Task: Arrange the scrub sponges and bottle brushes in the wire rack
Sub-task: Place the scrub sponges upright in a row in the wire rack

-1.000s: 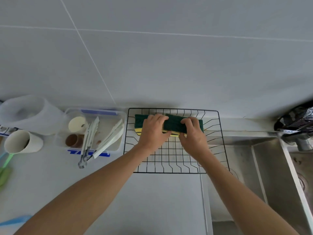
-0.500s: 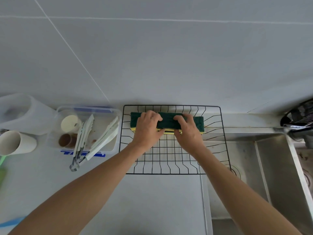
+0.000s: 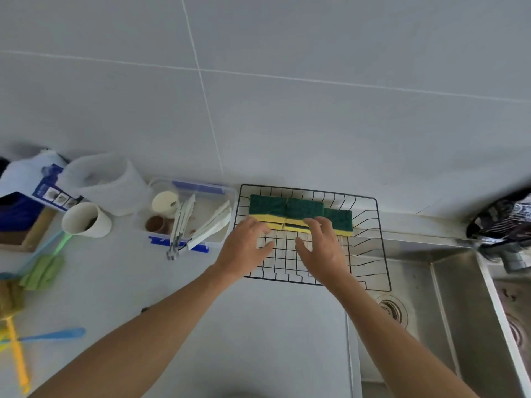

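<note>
A black wire rack [image 3: 370, 248] stands on the white counter against the wall. Three green-and-yellow scrub sponges [image 3: 301, 209] lie side by side along its back edge, the middle one stacked on another. My left hand [image 3: 247, 249] hovers over the rack's front left with fingers spread, holding nothing. My right hand [image 3: 323, 248] is beside it, fingers apart, fingertips just at the sponges' yellow edge. Bottle brushes lie far left on the counter: a green one [image 3: 43, 271], a yellow one [image 3: 15, 357] and a blue handle [image 3: 54, 334].
A clear plastic container [image 3: 218, 193] with white tongs and small cups sits left of the rack. A white cup [image 3: 86, 219], a translucent jug [image 3: 106, 182] and a box are further left. A steel sink [image 3: 448, 305] lies to the right.
Both hands have let go of the sponges and drawn back toward me, fingers spreading. The sponges now lie uncovered in a row. The view has swung left, showing the brushes.
</note>
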